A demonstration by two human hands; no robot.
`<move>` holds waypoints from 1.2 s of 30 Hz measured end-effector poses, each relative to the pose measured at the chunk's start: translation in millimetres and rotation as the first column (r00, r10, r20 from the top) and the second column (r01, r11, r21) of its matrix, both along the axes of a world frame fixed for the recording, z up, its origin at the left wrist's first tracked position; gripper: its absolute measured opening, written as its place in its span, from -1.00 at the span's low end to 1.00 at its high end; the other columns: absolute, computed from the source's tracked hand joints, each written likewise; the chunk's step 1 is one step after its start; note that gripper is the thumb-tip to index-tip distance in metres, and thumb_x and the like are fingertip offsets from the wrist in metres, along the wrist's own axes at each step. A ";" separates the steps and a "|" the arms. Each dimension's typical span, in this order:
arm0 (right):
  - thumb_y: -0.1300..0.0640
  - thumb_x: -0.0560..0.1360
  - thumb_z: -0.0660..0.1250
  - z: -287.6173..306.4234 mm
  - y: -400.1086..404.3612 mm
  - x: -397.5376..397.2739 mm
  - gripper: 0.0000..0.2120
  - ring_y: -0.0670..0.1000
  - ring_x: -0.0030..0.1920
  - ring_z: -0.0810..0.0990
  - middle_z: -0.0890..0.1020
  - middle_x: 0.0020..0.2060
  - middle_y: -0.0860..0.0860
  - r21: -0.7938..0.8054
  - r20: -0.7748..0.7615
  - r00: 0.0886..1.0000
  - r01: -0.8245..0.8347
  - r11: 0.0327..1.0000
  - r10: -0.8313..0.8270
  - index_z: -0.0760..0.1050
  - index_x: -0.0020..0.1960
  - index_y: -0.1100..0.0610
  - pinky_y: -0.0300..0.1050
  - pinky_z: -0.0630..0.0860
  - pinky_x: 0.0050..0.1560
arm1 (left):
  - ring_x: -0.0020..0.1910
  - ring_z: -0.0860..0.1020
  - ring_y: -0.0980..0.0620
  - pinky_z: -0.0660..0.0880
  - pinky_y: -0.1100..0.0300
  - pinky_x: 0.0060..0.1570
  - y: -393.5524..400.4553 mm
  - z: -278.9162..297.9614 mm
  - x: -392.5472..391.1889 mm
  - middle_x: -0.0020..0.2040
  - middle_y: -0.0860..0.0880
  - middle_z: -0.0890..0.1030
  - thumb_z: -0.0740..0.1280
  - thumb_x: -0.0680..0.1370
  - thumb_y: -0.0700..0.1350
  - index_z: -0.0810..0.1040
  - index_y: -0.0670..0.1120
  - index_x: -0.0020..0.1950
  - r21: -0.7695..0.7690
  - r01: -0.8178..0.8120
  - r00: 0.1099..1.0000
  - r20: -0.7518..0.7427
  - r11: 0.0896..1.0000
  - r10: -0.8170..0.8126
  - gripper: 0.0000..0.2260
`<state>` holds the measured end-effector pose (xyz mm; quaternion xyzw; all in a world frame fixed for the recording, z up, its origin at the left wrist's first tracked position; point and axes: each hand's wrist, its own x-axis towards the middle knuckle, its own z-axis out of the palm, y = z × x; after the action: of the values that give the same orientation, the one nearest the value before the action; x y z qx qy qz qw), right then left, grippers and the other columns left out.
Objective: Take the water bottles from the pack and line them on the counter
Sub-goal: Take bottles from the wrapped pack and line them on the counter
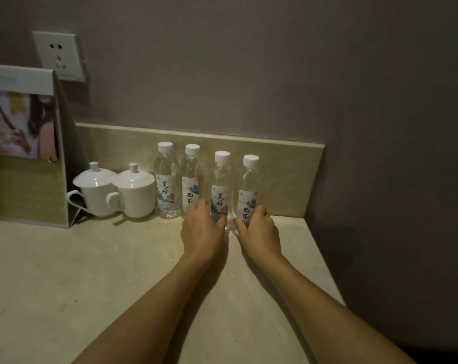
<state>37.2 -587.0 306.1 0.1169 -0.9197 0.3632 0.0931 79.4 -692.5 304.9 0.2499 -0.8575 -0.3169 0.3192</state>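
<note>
Dim beige tabletop (pixel 65 271) against grey wall. Four upright water bottles (pixel 168 179) in row by backsplash, white caps, labels reading 美好 and 无界 alternately. Left hand (pixel 203 228) curled round third bottle (pixel 220 187); right hand (pixel 259 229) curled round fourth bottle (pixel 249 190). Two lidded white cups (pixel 115 190) left of row; wall socket (pixel 58 56) above.

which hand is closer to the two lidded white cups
Left. The left hand is at the third bottle in the row, two bottles away from the lidded cups. The right hand holds the far-right bottle, farther still.
</note>
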 end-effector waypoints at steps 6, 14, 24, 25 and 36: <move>-0.08 0.54 0.33 2.8 -6.8 -11.9 -0.51 0.17 0.17 0.57 0.53 0.21 0.14 0.033 0.012 1.000 0.010 0.999 -0.011 0.27 0.32 0.16 0.03 0.58 0.04 | 0.12 0.58 -0.15 0.57 -0.08 0.06 -4.0 7.3 -10.6 0.12 -0.11 0.60 0.47 0.47 -0.03 0.45 -0.11 0.18 -0.031 -0.026 0.997 0.068 0.999 0.028 -0.64; -0.09 0.52 0.34 1.9 -11.8 -22.2 -0.50 0.20 0.17 0.56 0.53 0.21 0.15 0.027 0.014 1.000 0.005 1.000 -0.006 0.28 0.29 0.17 0.05 0.57 0.01 | -0.02 0.64 -0.13 0.61 0.02 -0.05 -17.9 18.7 -19.8 -0.02 -0.11 0.65 0.42 0.50 0.06 0.55 -0.12 0.10 -0.372 0.058 0.969 0.245 0.926 0.037 -0.69; -0.08 0.53 0.34 0.8 -15.7 -27.7 -0.52 0.22 0.15 0.57 0.53 0.20 0.17 0.028 0.014 1.000 0.008 1.000 -0.008 0.28 0.26 0.18 0.02 0.50 -0.07 | -0.07 0.65 -0.15 0.58 0.03 -0.16 -22.2 22.5 -28.5 -0.11 -0.12 0.65 0.37 0.54 -0.10 0.59 -0.13 0.01 -0.452 0.059 0.947 0.307 0.890 0.093 -0.88; -0.08 0.53 0.34 1.0 -16.4 -28.3 -0.52 0.22 0.15 0.57 0.53 0.20 0.16 0.026 0.018 1.000 0.008 1.000 -0.009 0.28 0.28 0.18 0.03 0.51 -0.06 | -0.07 0.65 -0.15 0.59 0.02 -0.15 -22.1 22.1 -29.2 -0.10 -0.12 0.66 0.37 0.54 -0.11 0.60 -0.14 0.02 -0.449 0.061 0.948 0.307 0.892 0.090 -0.88; -0.07 0.55 0.31 4.2 -21.3 -36.1 -0.50 0.26 0.18 0.55 0.51 0.23 0.22 0.070 0.020 1.000 -0.002 0.998 0.001 0.26 0.30 0.23 0.02 0.48 -0.03 | 0.04 0.63 -0.17 0.55 0.03 -0.08 -23.5 20.2 -33.9 0.00 -0.15 0.66 0.33 0.57 -0.06 0.57 -0.18 0.11 -0.450 0.056 0.955 0.286 0.891 0.085 -0.78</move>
<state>1.1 -608.3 310.3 0.1172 -0.9326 0.3319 0.0797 45.5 -716.1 325.1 0.2199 -0.9438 -0.0647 0.2381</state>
